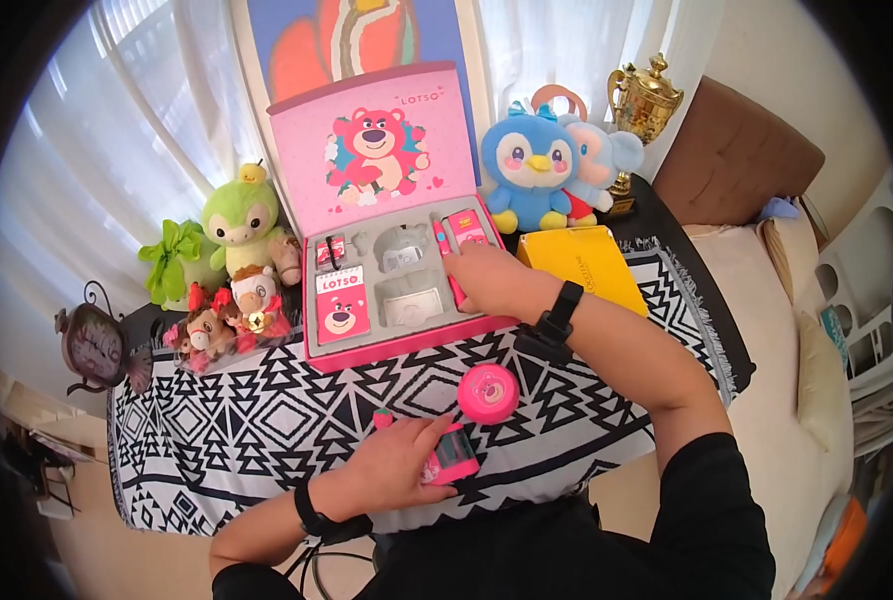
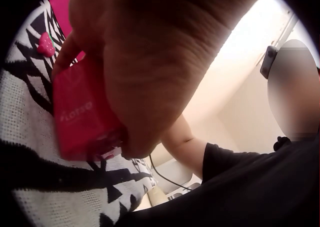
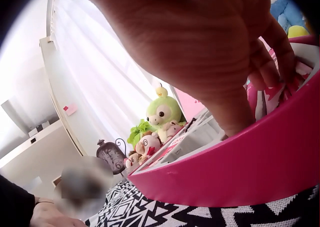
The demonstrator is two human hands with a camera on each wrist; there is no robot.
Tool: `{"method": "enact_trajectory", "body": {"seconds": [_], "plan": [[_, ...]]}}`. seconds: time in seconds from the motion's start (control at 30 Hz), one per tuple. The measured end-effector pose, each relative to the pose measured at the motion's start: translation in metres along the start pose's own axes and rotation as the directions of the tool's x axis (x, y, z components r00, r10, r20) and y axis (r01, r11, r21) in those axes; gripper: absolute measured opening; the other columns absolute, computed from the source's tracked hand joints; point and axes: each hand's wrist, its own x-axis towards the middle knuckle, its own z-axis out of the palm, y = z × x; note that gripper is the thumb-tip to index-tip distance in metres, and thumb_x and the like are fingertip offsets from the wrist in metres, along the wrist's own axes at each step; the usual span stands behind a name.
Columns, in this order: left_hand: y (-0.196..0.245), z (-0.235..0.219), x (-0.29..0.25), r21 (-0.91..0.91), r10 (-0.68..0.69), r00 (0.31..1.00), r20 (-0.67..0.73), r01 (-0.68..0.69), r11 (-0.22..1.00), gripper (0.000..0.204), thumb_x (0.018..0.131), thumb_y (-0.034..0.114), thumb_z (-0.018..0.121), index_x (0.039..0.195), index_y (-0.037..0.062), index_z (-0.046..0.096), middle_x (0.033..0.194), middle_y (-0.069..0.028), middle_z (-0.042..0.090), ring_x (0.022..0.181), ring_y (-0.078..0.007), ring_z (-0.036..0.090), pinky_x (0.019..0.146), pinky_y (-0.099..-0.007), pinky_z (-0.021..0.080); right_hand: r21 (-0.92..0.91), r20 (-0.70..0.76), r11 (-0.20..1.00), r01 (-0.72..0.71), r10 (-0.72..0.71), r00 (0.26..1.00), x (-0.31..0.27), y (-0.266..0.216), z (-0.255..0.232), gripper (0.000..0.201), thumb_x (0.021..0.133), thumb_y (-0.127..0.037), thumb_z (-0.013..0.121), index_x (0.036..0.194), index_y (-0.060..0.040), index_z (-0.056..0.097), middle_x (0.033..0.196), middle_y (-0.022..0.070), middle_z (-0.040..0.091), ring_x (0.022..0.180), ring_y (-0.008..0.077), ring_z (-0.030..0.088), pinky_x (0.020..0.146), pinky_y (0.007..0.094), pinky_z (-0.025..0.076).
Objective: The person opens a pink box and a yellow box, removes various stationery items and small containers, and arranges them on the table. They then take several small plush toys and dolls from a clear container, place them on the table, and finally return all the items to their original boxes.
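"What's the left hand doing?"
"It's gripping a pink gadget on the patterned cloth, fingers curled round it."
"And the right hand?"
"Reaching into the pink gift box, can't tell if those fingers are holding anything."

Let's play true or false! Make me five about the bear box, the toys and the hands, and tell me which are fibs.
1. The right hand reaches into the pink box. True.
2. The box is closed. False: its lid stands open.
3. The left hand grips a pink gadget. True.
4. The round pink thing is inside the box. False: it lies on the patterned cloth.
5. The blue plush penguin wears a bow. True.
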Motion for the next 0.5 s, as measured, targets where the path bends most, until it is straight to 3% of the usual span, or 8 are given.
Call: {"method": "enact_trajectory", "body": {"seconds": [0.1,0.27,0.33,0.4,0.47,0.5], "plan": [[0.0,-0.004,-0.006,-0.025,-0.103,0.992,0.077,0.105,0.994,0.088,0.078,0.034,0.078,0.146,-0.0063,0.039,0.112,-0.0245,0.061,0.101,-0.0419,0.063,0.088,-0.0463,0.054,-0.025,-0.038,0.999,0.026,-0.027,0.999,-0.003,0.001,0.005,0.044,0.076,-0.018,0.082,0.112,-0.0001,0.063,0.106,0.0235,0.062,0.105,0.0407,0.063,0.09,0.047,0.052],[-0.021,-0.014,-0.02,0.106,-0.251,0.963,-0.097,0.26,0.96,0.085,0.077,0.03,0.076,0.145,-0.0065,0.041,0.105,-0.0246,0.061,0.095,-0.0416,0.065,0.084,-0.0466,0.055,-0.077,-0.071,0.995,0.066,-0.072,0.995,-0.009,-0.001,0.007,0.037,0.077,-0.016,0.079,0.107,0.0,0.065,0.105,0.0207,0.062,0.102,0.0397,0.064,0.087,0.0476,0.054],[-0.03,-0.015,-0.024,0.133,-0.193,0.966,-0.172,0.217,0.967,0.084,0.077,0.03,0.077,0.144,-0.0065,0.042,0.107,-0.0249,0.062,0.096,-0.0408,0.065,0.083,-0.0458,0.056,-0.081,-0.095,0.993,0.084,-0.092,0.991,-0.01,0.0,0.011,0.028,0.079,-0.015,0.074,0.102,0.0004,0.067,0.104,0.0191,0.062,0.099,0.0396,0.065,0.086,0.0481,0.054],[-0.028,-0.027,-0.023,0.095,-0.374,0.922,-0.097,0.383,0.919,0.085,0.077,0.03,0.077,0.144,-0.0063,0.042,0.109,-0.0252,0.063,0.097,-0.04,0.066,0.082,-0.0451,0.056,-0.053,-0.14,0.994,0.092,-0.098,0.985,-0.013,-0.001,0.013,0.022,0.081,-0.013,0.07,0.097,0.0012,0.067,0.104,0.0209,0.062,0.096,0.0407,0.066,0.085,0.0494,0.054],[-0.033,-0.024,-0.024,0.1,-0.343,0.931,-0.126,0.356,0.929,0.085,0.076,0.031,0.077,0.144,-0.0057,0.043,0.11,-0.0249,0.064,0.097,-0.0395,0.066,0.083,-0.045,0.057,-0.03,-0.187,0.994,0.104,-0.107,0.976,-0.015,-0.002,0.016,0.016,0.082,-0.011,0.067,0.092,0.002,0.068,0.104,0.0227,0.063,0.092,0.0418,0.066,0.084,0.0507,0.054],[-0.036,-0.019,-0.024,0.11,-0.264,0.951,-0.159,0.282,0.953,0.086,0.076,0.031,0.079,0.145,-0.0056,0.042,0.108,-0.0237,0.063,0.096,-0.0393,0.066,0.082,-0.0448,0.056,-0.022,-0.266,0.993,0.113,-0.115,0.957,-0.015,0.0,0.022,0.016,0.082,-0.01,0.066,0.092,0.0026,0.068,0.102,0.0225,0.063,0.092,0.042,0.066,0.084,0.0502,0.054]]}}
